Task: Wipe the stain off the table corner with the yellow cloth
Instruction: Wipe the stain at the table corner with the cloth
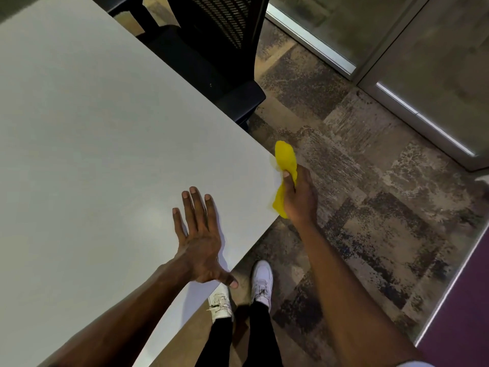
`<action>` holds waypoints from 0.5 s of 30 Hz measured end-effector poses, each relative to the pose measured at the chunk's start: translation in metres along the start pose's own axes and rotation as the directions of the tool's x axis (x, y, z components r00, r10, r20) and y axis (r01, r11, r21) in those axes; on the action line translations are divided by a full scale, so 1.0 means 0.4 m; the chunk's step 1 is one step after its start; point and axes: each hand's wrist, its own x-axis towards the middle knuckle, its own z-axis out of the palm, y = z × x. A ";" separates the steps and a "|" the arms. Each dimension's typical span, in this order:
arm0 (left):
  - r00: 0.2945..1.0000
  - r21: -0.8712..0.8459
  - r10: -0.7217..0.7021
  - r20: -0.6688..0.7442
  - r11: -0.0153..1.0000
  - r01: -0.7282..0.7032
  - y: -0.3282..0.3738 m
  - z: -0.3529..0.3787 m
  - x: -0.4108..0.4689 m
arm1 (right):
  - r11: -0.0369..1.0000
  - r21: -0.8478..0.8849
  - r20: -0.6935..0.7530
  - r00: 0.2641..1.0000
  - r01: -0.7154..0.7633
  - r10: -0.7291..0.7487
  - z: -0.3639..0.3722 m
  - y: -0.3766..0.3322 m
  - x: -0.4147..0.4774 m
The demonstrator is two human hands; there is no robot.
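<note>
A white table (92, 154) fills the left of the view, its near right corner at the middle right. My right hand (300, 197) grips a bunched yellow cloth (285, 160) right at that corner's edge, partly over the floor; the cloth's upper end touches or overlaps the corner. My left hand (201, 239) lies flat on the tabletop close to the front edge, fingers spread, thumb at the edge. I can make out no stain on the surface.
A black mesh-backed chair (219, 49) stands pushed against the table's far right side. Patterned carpet (370, 207) lies to the right, bounded by glass partitions with metal frames (383, 102). My white shoes (262, 282) stand just below the table's front edge.
</note>
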 end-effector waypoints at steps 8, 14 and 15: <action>1.000 -0.028 -0.014 -0.015 1.000 0.014 0.001 -0.001 -0.003 | 0.733 -0.488 0.281 0.880 0.474 -0.383 0.000 -0.043 0.034; 0.999 -0.023 -0.013 -0.053 1.000 0.012 -0.003 0.017 0.003 | 0.694 -0.492 0.319 0.851 0.526 -0.418 0.093 -0.161 0.121; 0.998 -0.015 -0.019 -0.053 1.000 0.018 -0.005 0.019 0.005 | 0.685 -0.493 0.328 0.844 0.536 -0.425 0.103 -0.172 0.132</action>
